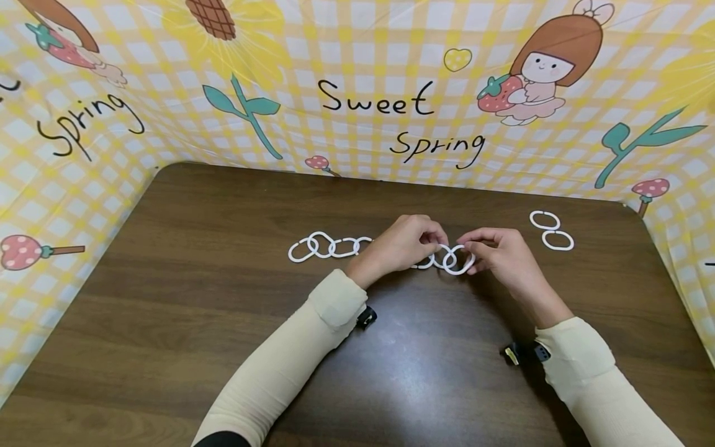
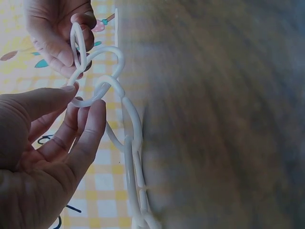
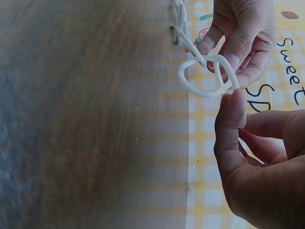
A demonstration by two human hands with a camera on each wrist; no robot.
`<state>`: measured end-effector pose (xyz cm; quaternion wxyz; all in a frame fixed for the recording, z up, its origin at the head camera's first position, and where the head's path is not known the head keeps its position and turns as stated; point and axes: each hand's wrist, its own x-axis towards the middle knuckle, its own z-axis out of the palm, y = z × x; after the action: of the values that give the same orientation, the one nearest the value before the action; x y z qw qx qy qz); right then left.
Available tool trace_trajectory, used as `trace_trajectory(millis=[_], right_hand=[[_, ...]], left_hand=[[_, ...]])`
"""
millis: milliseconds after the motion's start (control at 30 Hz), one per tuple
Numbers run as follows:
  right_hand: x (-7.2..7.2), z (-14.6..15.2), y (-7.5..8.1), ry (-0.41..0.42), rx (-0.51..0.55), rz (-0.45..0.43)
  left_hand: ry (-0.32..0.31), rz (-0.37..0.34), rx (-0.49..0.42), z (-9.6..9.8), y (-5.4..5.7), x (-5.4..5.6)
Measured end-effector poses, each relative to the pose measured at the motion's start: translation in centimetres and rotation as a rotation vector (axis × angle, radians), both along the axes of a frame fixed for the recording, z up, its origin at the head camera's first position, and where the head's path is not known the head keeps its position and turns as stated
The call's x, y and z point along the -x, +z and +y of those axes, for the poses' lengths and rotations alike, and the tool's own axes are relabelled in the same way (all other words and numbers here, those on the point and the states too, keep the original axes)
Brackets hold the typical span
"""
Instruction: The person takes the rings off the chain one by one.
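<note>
Clearly, the white chain [image 2: 135,117] has oval links [image 3: 206,94]; left hand [image 1: 399,245] and right hand [image 1: 508,261] pinch one each.

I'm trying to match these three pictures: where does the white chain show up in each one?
Head: near the centre, the white chain reaches the right hand, partly hidden by the left hand.
Left wrist: the white chain runs from upper left to the bottom edge, near the middle.
Right wrist: the white chain is in the upper part, right of centre, reaching the top edge.
Shared landmark: the left hand, pinching a link.
</note>
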<state>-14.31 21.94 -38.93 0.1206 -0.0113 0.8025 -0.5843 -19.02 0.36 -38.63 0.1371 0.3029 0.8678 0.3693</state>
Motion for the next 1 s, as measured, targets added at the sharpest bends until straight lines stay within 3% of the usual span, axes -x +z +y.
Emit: trace_trajectory(millis=[700, 1000], right_hand=[[0.0, 0.4, 0.1, -0.005, -0.002, 0.015], [0.0, 1.6, 0.6, -0.054, 0.035, 0.041]], left_hand=[[-0.006, 0.018, -0.001, 0.0, -0.2, 0.1], [0.02, 0.0, -0.004, -0.1, -0.4, 0.2]])
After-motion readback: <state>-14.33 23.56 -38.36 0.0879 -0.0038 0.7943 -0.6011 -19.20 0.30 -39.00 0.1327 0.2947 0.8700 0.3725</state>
